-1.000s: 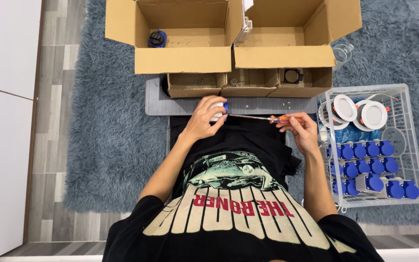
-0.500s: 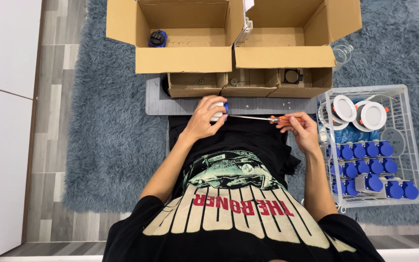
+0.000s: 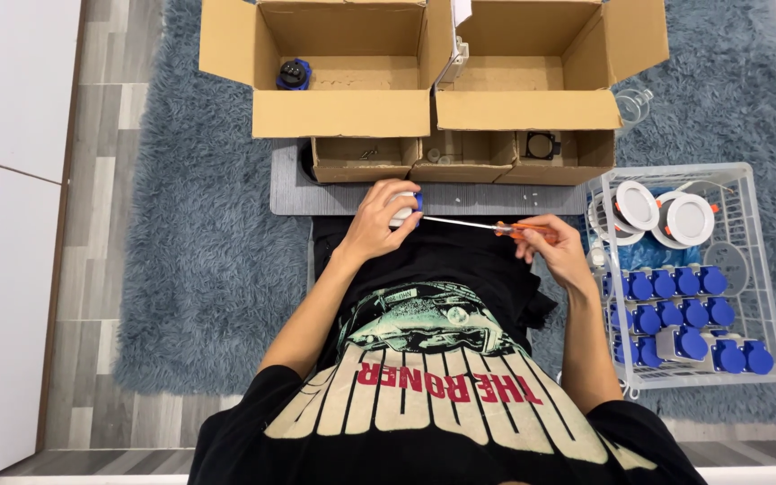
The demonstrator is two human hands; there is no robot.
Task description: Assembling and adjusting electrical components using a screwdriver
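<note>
**A:** Grip first: left hand (image 3: pixel 379 220) is wrapped around a small white-and-blue socket part (image 3: pixel 406 208), fingers curled over most of it, so I can only see a bit of white body and a blue edge. Right hand (image 3: pixel 557 247) is clenched on the orange handle of a screwdriver (image 3: pixel 478 225), with the thin shaft running straight across to the part. The tip looks like it's at the part, but the fingers hide the exact contact, so I can't tell if it's seated in a screw.

**B:** Where's the part sitting relative to the grey mat?

**A:** Held in the air just on the near side of the grey mat (image 3: pixel 289 184), above the person's lap. On the mat's far edge are three small open cardboard trays (image 3: pixel 460 160); one has a dark square piece in it, and the others hold tiny bits I can't make out. Beyond the mat are two big open cardboard boxes (image 3: pixel 352 112), and the left one has a single dark-and-blue piece in its corner.

**B:** So how far along would you say it is?

**A:** My guess: early. To the right of the mat there's a white wire basket (image 3: pixel 770 296) with rows of blue-capped parts plus a couple of round white fittings, and that pile looks like what's left. Only one piece is in the big box, so I'd judge most of the work is yet to do, with this one mid-screwing.
</note>
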